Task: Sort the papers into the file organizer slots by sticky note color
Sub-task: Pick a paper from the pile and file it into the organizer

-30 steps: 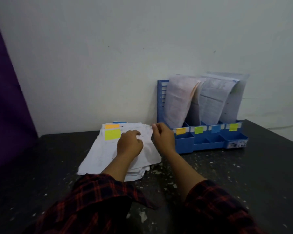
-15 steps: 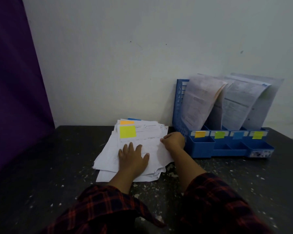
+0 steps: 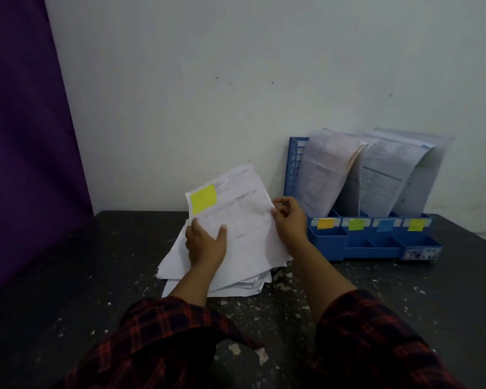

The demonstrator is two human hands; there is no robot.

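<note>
1. item in hand: top sheet, white, printed, tilted up off the stack with its far edge raised toward 12 o'clock. a yellow-green sticky note sits at its upper left corner.
2. right hand: at the sheet's 3 o'clock edge, fingers curled, thumb and fingertips clamped on the paper margin.
3. left hand: at the sheet's 7 o'clock corner, fingers together and fairly straight under or against the paper, thumb spread on its face; a support more than a pinch.
4. paper stack: loose, fanned, lying on the dark table directly beneath the lifted sheet.
5. file organizer: blue, at 3 o'clock of the stack, against the wall. four upright slots, papers already standing in them.
6. slot labels, left to right: orange tab, green tab, blue tab, yellow tab.
7. judgement, matching: the note reads between green and yellow in this dim light; hold it beside the two tabs before choosing, since the hues are close.
8. judgement, handling: one thin sheet will sag; keep both edges supported and carry it upright.
9. judgement, insertion: lead with the bottom edge, behind the leaning papers of the chosen slot, so it does not catch or fold.
10. judgement, risk: check that no second sheet clings beneath.
</note>
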